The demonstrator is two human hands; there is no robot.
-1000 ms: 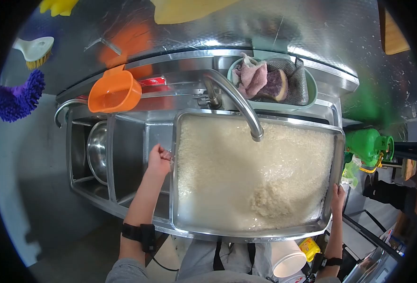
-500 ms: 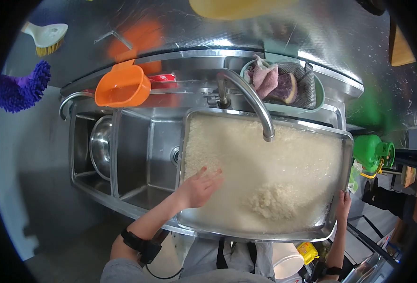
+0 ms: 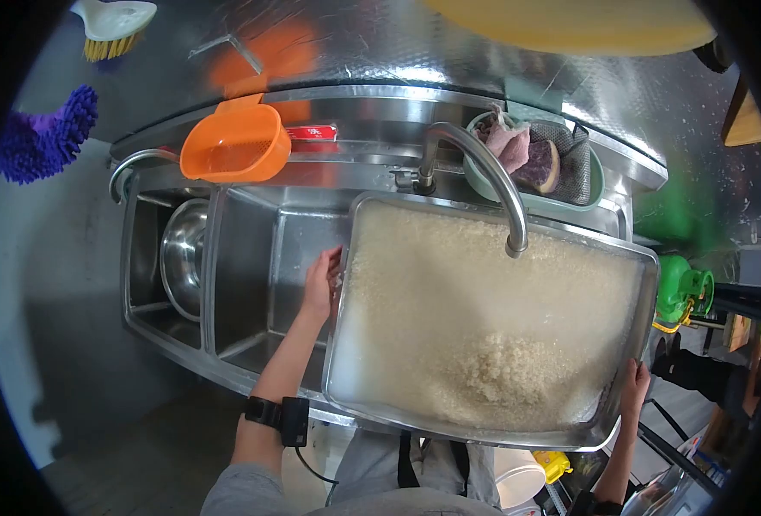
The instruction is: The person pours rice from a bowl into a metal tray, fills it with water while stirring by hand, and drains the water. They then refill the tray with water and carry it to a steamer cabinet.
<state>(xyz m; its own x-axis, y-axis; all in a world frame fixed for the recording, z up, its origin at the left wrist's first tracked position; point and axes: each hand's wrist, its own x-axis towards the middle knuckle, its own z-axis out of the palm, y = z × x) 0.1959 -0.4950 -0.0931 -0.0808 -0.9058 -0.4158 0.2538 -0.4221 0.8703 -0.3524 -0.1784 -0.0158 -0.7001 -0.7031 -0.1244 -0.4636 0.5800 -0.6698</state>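
A large rectangular metal tray lies slightly askew over the sink. It holds rice in cloudy water, with a mound of grains rising toward the lower right. My left hand is at the tray's left outer wall, its fingers fairly straight and pointing away from me. Whether they press on the wall is hard to see. My right hand grips the tray's right rim near its front corner, with some fingers hidden below. A curved faucet reaches over the tray's far side.
Left of the tray are sink basins, one with a metal bowl. Behind stand an orange basket and a pale green tub with cloths. A green gas cylinder is at right; a person's dark-clothed leg shows beyond.
My left hand has left the rice surface and moved left to the tray's outer left side. My right hand stays on the right rim. The whole view has shifted a little.
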